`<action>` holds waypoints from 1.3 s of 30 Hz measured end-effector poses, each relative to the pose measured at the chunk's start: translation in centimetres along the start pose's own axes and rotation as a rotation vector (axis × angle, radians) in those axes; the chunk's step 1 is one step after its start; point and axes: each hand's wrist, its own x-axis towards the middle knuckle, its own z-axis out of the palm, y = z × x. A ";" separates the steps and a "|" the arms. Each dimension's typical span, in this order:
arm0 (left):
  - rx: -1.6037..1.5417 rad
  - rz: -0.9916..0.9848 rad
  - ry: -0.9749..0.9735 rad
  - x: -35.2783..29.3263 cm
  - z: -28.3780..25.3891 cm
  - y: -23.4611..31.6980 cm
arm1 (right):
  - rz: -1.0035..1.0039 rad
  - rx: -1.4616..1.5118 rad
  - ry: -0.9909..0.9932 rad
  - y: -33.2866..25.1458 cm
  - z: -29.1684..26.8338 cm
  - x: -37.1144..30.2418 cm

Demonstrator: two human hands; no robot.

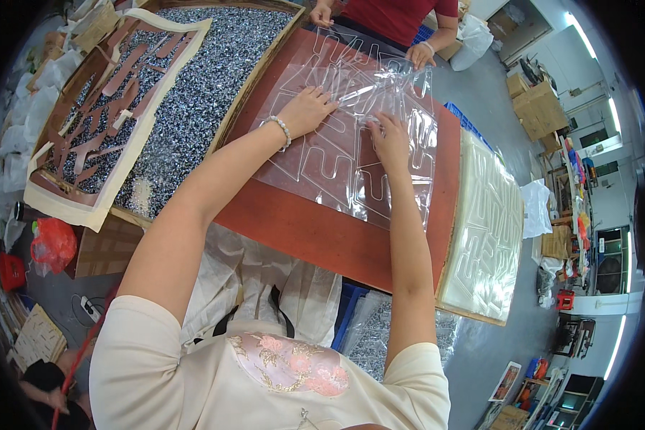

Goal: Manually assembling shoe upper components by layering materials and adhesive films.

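A clear plastic sheet with outlined, looping shapes lies over a reddish-brown board. My left hand rests on the sheet's left part, fingers stretched out, a beaded bracelet at the wrist. Farther right, my right hand touches the same sheet with its fingers apart and slightly bent. Across the board, a person in a red top has one hand at the sheet's far right edge and another hand near its far left corner. Glare hides some of the sheet's outlines.
To the left is a wooden-edged tray of dark, glittering flakes, with a cut-out brown stencil in a cream border lying over it. A pale translucent stack of shaped sheets stands at the right. Below hangs a red bag.
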 end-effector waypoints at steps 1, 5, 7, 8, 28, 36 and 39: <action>-0.003 -0.001 -0.003 0.0 -0.1 -0.1 | -0.003 -0.005 -0.024 -0.2 0.1 -0.3; -0.001 -0.004 0.003 0.0 -0.5 -0.6 | -0.013 -0.021 0.031 -0.6 0.7 -0.7; -0.008 -0.006 0.009 -0.1 -0.4 -0.7 | 0.016 -0.024 0.016 -0.9 0.5 -0.7; -0.014 -0.007 0.014 -0.2 -0.3 -0.7 | 0.045 -0.027 0.003 -1.2 0.4 -0.7; -0.175 -0.039 0.260 0.3 -0.6 0.1 | -0.507 -0.316 0.159 -1.7 -4.5 -0.8; -0.108 -0.075 0.503 5.8 -3.7 6.7 | -0.421 -0.321 0.165 -2.3 -5.7 -0.2; -0.213 -0.077 0.315 7.3 -3.0 7.6 | -0.401 -0.259 0.157 -2.1 -5.0 0.0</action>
